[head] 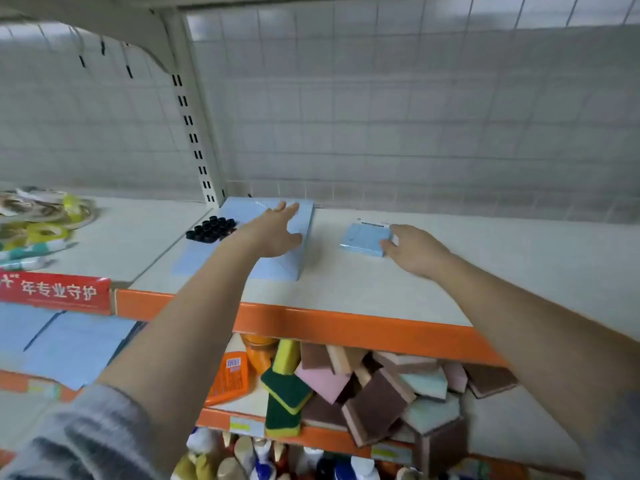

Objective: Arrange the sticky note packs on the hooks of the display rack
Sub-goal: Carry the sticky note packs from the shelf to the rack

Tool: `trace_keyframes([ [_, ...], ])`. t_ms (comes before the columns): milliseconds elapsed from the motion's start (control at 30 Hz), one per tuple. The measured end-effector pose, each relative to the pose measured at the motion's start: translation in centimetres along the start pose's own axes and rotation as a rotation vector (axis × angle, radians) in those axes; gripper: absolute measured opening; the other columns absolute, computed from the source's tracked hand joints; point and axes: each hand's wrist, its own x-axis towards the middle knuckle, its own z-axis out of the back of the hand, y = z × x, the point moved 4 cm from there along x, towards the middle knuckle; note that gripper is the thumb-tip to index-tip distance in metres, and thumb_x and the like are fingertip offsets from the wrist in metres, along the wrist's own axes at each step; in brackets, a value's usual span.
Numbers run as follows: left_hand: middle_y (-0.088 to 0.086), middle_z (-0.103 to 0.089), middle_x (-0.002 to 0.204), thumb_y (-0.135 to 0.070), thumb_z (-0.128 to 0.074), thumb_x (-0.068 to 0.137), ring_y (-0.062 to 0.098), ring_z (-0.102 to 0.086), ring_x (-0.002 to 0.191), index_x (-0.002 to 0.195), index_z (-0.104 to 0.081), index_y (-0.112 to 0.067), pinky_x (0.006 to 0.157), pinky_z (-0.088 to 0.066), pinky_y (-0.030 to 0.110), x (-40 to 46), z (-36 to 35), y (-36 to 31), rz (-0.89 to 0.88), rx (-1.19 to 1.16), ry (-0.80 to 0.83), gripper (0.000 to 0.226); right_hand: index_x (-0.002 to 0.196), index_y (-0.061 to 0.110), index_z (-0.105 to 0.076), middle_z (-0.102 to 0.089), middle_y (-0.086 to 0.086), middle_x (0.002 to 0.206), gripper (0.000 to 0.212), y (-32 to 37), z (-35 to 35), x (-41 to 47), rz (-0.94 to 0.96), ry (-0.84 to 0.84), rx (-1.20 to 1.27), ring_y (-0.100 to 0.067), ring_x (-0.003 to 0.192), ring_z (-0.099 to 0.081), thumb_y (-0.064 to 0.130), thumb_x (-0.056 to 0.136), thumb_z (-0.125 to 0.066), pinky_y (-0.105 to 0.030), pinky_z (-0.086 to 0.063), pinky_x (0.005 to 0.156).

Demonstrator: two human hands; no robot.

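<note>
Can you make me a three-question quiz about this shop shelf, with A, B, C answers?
1. Where is the small blue sticky note pack?
A. On the top shelf, at the right hand
B. Hanging on a hook
C. Down among the sponges

2. What colour is the front edge of the shelf?
A. Green
B. Orange
C. Purple

3. What is the left hand doing?
A. Making a fist in the air
B. Holding a bottle
C. Reaching flat, fingers straight, over the big blue sheet

Answers:
1. A, the pack lies on the white shelf top with the right hand at its right edge, thumb on its near corner.
2. B, the strip along the front is bright orange.
3. C, its fingers stretch out over the sheet beside the black rings.
</note>
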Motion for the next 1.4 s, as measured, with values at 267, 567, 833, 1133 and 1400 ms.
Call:
trace_keyframes([
  [267, -0.006, 0.004, 0.159, -0.029, -0.044, 0.098, 0.020, -0.003, 0.146, 0.151, -0.005, -0.028, 0.113, -0.014, 0.039, 2.8, -1.4, 0.1, 0.062, -0.006, 0.024, 0.066, 0.116, 0.007, -0.052, -0.062, -0.011, 0.114, 0.042, -0.4, -1.0, 3.2, -0.003, 0.098, 0.016, -0.028, 0.098, -0.055, 0.044, 0.097, -0.045, -0.034, -0.043, 0.083],
  [567, -0.006, -0.006, 0.158, -0.028, -0.043, 0.098, 0.018, -0.005, 0.146, 0.151, -0.011, -0.026, 0.114, -0.011, 0.038, 3.1, -1.9, -0.7, 0.082, -0.019, -0.002, 0.062, 0.126, 0.006, -0.050, -0.057, -0.011, 0.123, 0.048, 0.7, -0.1, 3.6, -0.084, 0.184, 0.066, -0.022, 0.091, -0.048, 0.035, 0.090, -0.062, -0.027, -0.036, 0.074],
  [833, 0.000, -0.016, 0.157, -0.023, -0.042, 0.098, 0.019, -0.012, 0.145, 0.150, -0.016, -0.012, 0.111, -0.019, 0.033, 2.1, -2.6, -0.6, 0.121, -0.027, -0.019, 0.059, 0.120, 0.007, -0.053, -0.051, -0.006, 0.107, 0.054, 1.4, -0.1, 3.2, -0.201, 0.210, 0.412, -0.021, 0.094, -0.051, 0.008, 0.074, -0.080, -0.026, -0.043, 0.078],
  [1133, 0.000, -0.007, 0.159, -0.020, -0.045, 0.096, 0.019, -0.007, 0.146, 0.151, -0.009, -0.014, 0.114, -0.018, 0.037, -0.6, -3.7, 0.1, 0.214, -0.156, -0.111, 0.066, 0.121, 0.007, -0.053, -0.061, -0.011, 0.115, 0.042, 0.3, -1.0, 2.7, -0.398, 0.005, 1.222, -0.026, 0.094, -0.062, 0.001, 0.083, -0.069, -0.039, -0.053, 0.078],
  [1400, 0.008, -0.038, 0.148, -0.024, -0.046, 0.097, 0.028, -0.041, 0.129, 0.147, -0.030, -0.023, 0.097, -0.035, 0.035, -5.9, -3.3, 1.0, 0.334, -0.209, -0.454, 0.053, 0.077, 0.012, -0.060, -0.063, -0.006, 0.073, 0.013, 1.5, -0.4, 0.6, -0.360, 0.050, 1.433, -0.021, 0.057, -0.059, 0.011, 0.088, -0.066, -0.029, -0.051, 0.057],
])
